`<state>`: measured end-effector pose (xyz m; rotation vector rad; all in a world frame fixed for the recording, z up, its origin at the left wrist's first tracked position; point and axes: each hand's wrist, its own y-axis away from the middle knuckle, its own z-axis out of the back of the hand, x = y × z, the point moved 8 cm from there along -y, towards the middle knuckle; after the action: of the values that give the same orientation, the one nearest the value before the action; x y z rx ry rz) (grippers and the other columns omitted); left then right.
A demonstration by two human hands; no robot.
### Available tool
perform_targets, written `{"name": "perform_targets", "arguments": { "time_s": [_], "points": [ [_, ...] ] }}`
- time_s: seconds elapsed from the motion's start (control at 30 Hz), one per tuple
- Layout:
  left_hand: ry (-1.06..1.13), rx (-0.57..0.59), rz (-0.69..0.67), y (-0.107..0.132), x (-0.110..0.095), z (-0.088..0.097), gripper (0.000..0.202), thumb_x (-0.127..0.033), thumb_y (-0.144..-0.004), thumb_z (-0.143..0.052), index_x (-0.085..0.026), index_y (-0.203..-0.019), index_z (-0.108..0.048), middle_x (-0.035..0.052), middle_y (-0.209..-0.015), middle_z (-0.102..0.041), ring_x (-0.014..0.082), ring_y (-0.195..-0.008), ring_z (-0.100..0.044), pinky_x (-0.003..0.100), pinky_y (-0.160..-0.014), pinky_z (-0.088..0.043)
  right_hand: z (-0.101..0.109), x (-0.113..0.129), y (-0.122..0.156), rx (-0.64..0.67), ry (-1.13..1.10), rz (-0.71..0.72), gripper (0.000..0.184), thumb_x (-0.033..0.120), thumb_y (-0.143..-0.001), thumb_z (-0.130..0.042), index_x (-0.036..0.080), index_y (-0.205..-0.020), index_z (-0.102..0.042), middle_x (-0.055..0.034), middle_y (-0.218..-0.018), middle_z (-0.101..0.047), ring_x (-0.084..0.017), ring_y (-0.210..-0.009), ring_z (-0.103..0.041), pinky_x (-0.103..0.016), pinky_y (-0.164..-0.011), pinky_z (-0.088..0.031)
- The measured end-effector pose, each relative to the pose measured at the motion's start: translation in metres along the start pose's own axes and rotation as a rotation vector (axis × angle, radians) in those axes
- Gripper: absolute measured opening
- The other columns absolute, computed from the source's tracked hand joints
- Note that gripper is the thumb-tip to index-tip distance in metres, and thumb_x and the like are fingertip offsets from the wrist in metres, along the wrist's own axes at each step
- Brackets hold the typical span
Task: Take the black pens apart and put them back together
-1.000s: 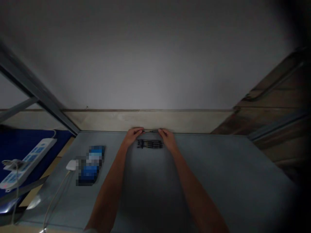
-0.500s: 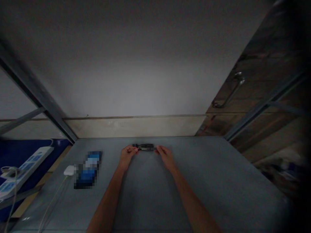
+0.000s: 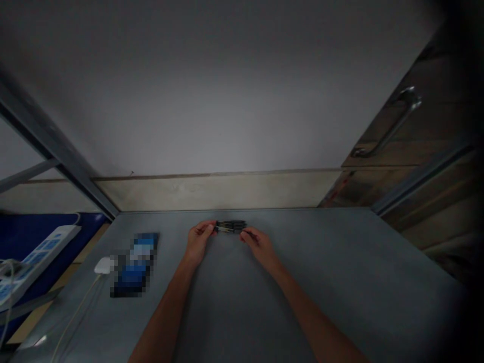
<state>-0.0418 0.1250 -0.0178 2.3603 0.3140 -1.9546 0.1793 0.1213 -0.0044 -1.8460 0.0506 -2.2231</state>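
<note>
Near the far edge of the grey table (image 3: 234,302) is a small bundle of slim, dark, pen-like sticks (image 3: 231,226), with lighter strips showing along them. They lie side by side, roughly crosswise to me; their exact kind is too small and dim to make out. My left hand (image 3: 199,241) is closed on the left end of the bundle, thumb and fingers pinched. At the right end, my right hand (image 3: 258,244) has its thumb and fingers pressed together against the sticks' lower right tips.
A blurred-out phone-like device (image 3: 136,264) lies on the left of the table, beside a white charger (image 3: 105,265) with a cable. Further left is a white power strip (image 3: 36,262) on a blue surface. A wall (image 3: 227,126) rises behind; metal posts flank the table.
The sticks sit slightly further right between my hands, and their right ends look more fanned. My view has turned a little, shifting the door handle right and upward.
</note>
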Motion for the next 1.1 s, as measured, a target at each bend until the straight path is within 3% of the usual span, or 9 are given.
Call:
{"name": "perform_targets", "arguments": {
  "time_s": [0.17, 0.33, 0.53, 0.67, 0.73, 0.83, 0.93, 1.1],
  "points": [
    [-0.096, 0.075, 0.009, 0.006, -0.01, -0.008, 0.028, -0.043, -0.073, -0.076, -0.02, -0.088, -0.078, 0.0048, -0.075, -0.076, 0.0163, -0.064, -0.063, 0.031, -0.069, -0.052, 0.004, 0.005, -0.003, 0.018, -0.009, -0.005, 0.03, 0.045, -0.089, -0.056, 0.02, -0.076, -0.066, -0.0008, -0.071, -0.063, -0.018, -0.068, -0.058, -0.027, -0.066, -0.043],
    [-0.188, 0.144, 0.004, 0.008, -0.019, -0.014, 0.029, -0.04, -0.074, -0.074, -0.018, -0.093, -0.078, 0.0046, -0.08, -0.078, 0.0165, -0.07, -0.067, 0.029, -0.073, -0.052, 0.008, 0.008, -0.003, -0.014, 0.0, -0.027, 0.032, 0.046, -0.087, -0.058, 0.019, -0.072, -0.066, -0.0003, -0.067, -0.062, -0.016, -0.064, -0.055, -0.026, -0.063, -0.04],
    [-0.234, 0.197, 0.01, 0.01, -0.016, -0.021, 0.031, -0.04, -0.073, -0.074, -0.016, -0.092, -0.078, 0.0045, -0.076, -0.077, 0.0157, -0.069, -0.067, 0.026, -0.07, -0.051, 0.013, 0.001, 0.001, -0.086, 0.006, -0.092, 0.057, 0.054, -0.09, -0.051, 0.02, -0.045, -0.046, 0.0036, -0.043, -0.042, -0.012, -0.044, -0.041, -0.027, -0.052, -0.031],
    [-0.253, 0.232, 0.024, 0.012, -0.012, -0.028, 0.03, -0.041, -0.071, -0.075, -0.015, -0.086, -0.077, 0.0051, -0.073, -0.076, 0.0146, -0.063, -0.064, 0.026, -0.065, -0.05, 0.018, -0.002, 0.002, -0.12, -0.01, -0.12, 0.062, 0.058, -0.091, -0.046, 0.022, -0.04, -0.039, 0.0044, -0.038, -0.034, -0.012, -0.039, -0.035, -0.028, -0.048, -0.028],
    [-0.259, 0.232, 0.021, 0.012, -0.013, -0.028, 0.03, -0.042, -0.073, -0.073, -0.015, -0.084, -0.076, 0.0042, -0.072, -0.075, 0.0133, -0.061, -0.062, 0.025, -0.064, -0.048, 0.019, 0.001, 0.0, -0.114, -0.017, -0.107, 0.057, 0.056, -0.09, -0.048, 0.021, -0.046, -0.047, 0.0032, -0.043, -0.043, -0.013, -0.044, -0.042, -0.027, -0.051, -0.032],
    [-0.265, 0.22, 0.015, 0.012, -0.015, -0.026, 0.031, -0.043, -0.077, -0.07, -0.015, -0.087, -0.076, 0.0031, -0.072, -0.074, 0.0125, -0.062, -0.06, 0.024, -0.065, -0.047, 0.017, 0.007, -0.003, -0.08, -0.032, -0.077, 0.034, 0.051, -0.085, -0.059, 0.02, -0.073, -0.065, 0.0022, -0.059, -0.057, -0.015, -0.056, -0.053, -0.026, -0.057, -0.038],
    [-0.267, 0.205, 0.012, 0.011, -0.015, -0.023, 0.033, -0.045, -0.078, -0.068, -0.015, -0.09, -0.075, 0.0026, -0.073, -0.074, 0.0123, -0.063, -0.059, 0.024, -0.066, -0.047, 0.015, 0.013, -0.004, -0.04, -0.01, -0.024, 0.028, 0.044, -0.078, -0.068, 0.021, -0.093, -0.069, -0.0005, -0.079, -0.067, -0.017, -0.069, -0.059, -0.027, -0.064, -0.043],
    [-0.267, 0.205, 0.012, 0.011, -0.012, -0.023, 0.033, -0.045, -0.078, -0.068, -0.015, -0.091, -0.075, 0.0031, -0.075, -0.074, 0.0128, -0.063, -0.06, 0.024, -0.066, -0.047, 0.018, 0.013, -0.001, -0.024, 0.082, 0.004, 0.026, 0.04, -0.08, -0.065, 0.02, -0.096, -0.07, -0.0027, -0.084, -0.069, -0.018, -0.072, -0.06, -0.028, -0.067, -0.044]
  ]
}}
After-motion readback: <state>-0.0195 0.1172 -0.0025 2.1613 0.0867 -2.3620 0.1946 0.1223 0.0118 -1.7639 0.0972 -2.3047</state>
